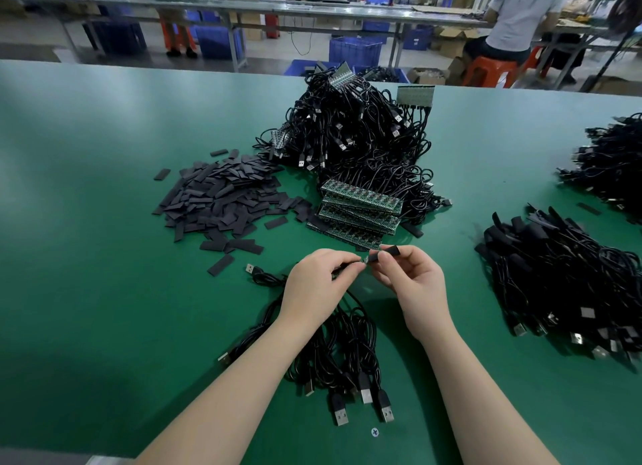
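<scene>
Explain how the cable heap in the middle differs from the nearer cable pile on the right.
The middle heap shows bare green boards, joined in strips; the right pile has its ends covered by black sleeves. The middle heap stands tall and tangled; the right pile lies lower, its cables roughly parallel. Both hold black cables with USB plugs.

Matt black sleeve (389, 250), smooth green tabletop (104, 221)

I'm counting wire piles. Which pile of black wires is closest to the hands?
The small bundle right below the left hand and right hand, plugs toward the person. The tall heap and the right-side pile lie farther away.
</scene>
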{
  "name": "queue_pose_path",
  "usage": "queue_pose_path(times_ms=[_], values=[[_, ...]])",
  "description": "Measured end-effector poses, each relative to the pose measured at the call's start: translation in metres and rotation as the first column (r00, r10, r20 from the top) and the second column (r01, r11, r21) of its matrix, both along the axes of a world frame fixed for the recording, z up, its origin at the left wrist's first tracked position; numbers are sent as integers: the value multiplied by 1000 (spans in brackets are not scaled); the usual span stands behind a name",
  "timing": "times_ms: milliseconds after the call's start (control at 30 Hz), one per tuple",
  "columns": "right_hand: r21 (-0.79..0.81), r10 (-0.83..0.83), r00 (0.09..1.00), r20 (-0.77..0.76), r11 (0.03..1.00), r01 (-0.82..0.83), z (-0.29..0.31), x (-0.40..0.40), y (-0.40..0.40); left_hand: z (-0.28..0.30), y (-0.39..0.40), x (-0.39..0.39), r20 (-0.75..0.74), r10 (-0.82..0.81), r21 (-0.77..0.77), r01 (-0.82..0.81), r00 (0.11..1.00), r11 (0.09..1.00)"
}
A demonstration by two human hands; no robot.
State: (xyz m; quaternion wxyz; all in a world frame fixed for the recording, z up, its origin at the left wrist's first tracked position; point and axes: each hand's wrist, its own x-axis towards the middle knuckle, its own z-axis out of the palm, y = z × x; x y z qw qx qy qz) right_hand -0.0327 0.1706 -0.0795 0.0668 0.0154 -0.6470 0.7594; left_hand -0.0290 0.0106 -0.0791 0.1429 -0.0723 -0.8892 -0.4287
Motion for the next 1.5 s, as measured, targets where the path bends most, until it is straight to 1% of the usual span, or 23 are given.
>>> queue_pose_path(times_ms=[333,533,700,800,867,933,1000,1100,1167,1267,1367,1500], values=[[44,-15,1000,-14,999,16,-1,1,-2,2,-1,0,-10,-25,14,25,1000,1000],[104,30,999,-13,994,-28,-3,0,-2,1,-2,1,-8,-26,26,26,1000,999],[57,30,999,26,998,-31,-2,0,0,1,-2,2,-20,-56,13,56,998,998],[14,27,999,26,1000,-28,-2,0,0,1,0,3,-74,-100,-32,98,992,995],[17,23,999,22,1000,-24,-1,-1,0,2,1,4,-112,-110,-79,102,988,992],[65,28,1000,11,997,-28,-1,-1,0,3,1,5,-134,-95,-92,83,986,992],[77,31,999,8,997,-31,-1,0,0,4,1,5,-129,-53,-78,43,990,996],[10,22,999,24,1000,-22,0,-1,-1,5,2,5,-107,36,-47,-42,994,998],[-13,13,999,36,1000,-13,0,-1,-1,4,1,5,-84,51,-44,-55,995,998],[-26,7,999,44,1000,-6,1,0,-1,4,2,5,-78,10,-62,-14,997,998],[-49,11,998,54,999,-8,2,-1,0,4,2,5,-129,-39,-98,26,991,995],[4,37,998,48,999,-38,-1,-1,0,5,2,5,-174,-46,-126,24,984,992]])
